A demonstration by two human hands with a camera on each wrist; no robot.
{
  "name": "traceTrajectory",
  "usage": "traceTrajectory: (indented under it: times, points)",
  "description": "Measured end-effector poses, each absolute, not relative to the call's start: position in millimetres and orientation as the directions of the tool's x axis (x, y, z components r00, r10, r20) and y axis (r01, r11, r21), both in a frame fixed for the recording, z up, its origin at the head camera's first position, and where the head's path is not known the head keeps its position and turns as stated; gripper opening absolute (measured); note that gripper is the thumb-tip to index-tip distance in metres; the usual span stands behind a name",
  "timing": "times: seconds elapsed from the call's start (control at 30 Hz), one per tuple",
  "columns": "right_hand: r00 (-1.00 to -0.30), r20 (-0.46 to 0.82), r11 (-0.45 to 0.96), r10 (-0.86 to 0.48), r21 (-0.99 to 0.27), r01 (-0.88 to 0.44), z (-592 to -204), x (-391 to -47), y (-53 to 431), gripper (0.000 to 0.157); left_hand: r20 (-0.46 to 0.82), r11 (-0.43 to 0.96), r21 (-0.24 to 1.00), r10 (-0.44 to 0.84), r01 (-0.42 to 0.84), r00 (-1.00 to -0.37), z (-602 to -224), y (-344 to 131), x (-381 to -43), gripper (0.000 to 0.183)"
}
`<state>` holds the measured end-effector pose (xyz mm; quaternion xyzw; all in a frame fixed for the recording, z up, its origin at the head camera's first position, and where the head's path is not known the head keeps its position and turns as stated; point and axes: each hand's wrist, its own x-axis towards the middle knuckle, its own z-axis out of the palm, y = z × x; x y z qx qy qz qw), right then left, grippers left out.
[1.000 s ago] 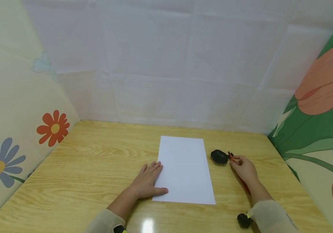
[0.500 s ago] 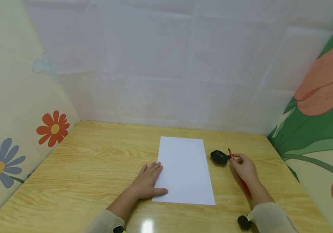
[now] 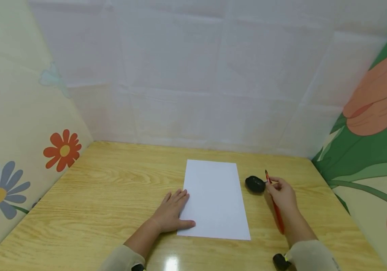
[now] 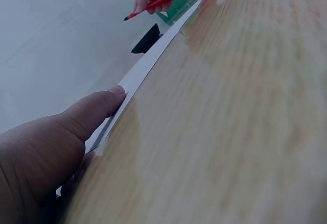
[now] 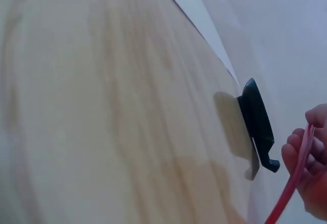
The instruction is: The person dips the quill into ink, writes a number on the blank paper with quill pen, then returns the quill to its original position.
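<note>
My left hand (image 3: 170, 211) lies with its fingers spread on the left edge of a white sheet of paper (image 3: 215, 199). In the left wrist view the thumb (image 4: 99, 106) presses on the sheet. My right hand (image 3: 284, 194) pinches a red pen (image 3: 277, 216) between thumb and fingers. The pen has a dark pointed tip and a body that widens towards the rear; the tip points away from me. Just left of the right fingers, a small black oval dish (image 3: 255, 184) with a short handle stands on the table, also seen in the right wrist view (image 5: 257, 119).
The wood-grain table (image 3: 122, 180) extends around the paper. A white cloth (image 3: 179, 75) hangs behind it. Flower-printed panels (image 3: 7, 113) flank the left and right sides. A small black device (image 3: 281, 261) hangs at the right sleeve.
The red pen has turned and come up a little, and more of its body shows beneath the right hand. The left hand, paper and black dish have stayed in place.
</note>
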<state>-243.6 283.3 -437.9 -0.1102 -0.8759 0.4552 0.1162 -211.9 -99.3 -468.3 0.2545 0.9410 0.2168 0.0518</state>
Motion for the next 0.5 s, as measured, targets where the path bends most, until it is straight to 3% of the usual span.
traceTrajectory:
  times: [0.5]
  points:
    - [-0.966, 0.035, 0.331, 0.258, -0.942, 0.054, -436.4, -241.1, 271.4, 0.047, 0.008, 0.779, 0.437, 0.496, 0.449, -0.868, -468.5, -99.4, -211.4, 0.098]
